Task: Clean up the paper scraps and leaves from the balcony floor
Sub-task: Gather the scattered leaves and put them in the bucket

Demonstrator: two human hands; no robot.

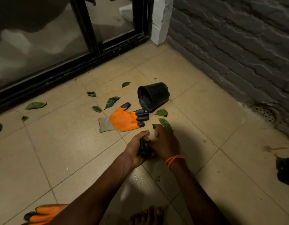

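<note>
left hand: cupped palm-up, fingers curled round a dark wad of gathered leaves. right hand: closed over the same wad from the right, with one long leaf pinched and sticking out past its knuckles; orange thread band on the wrist. both hands meet low over the beige tiled floor. just beyond them: orange glove with black fingertips, lying flat, fingers pointing at a black plastic pot tipped on its side, mouth toward the viewer. one loose leaf lies beside the pot's rim. further loose leaves scattered left across the tiles toward the black-framed sliding glass door. second orange glove at the lower left edge. bare foot at the bottom edge. grey textured wall on the right, round floor drain at its base.
</note>
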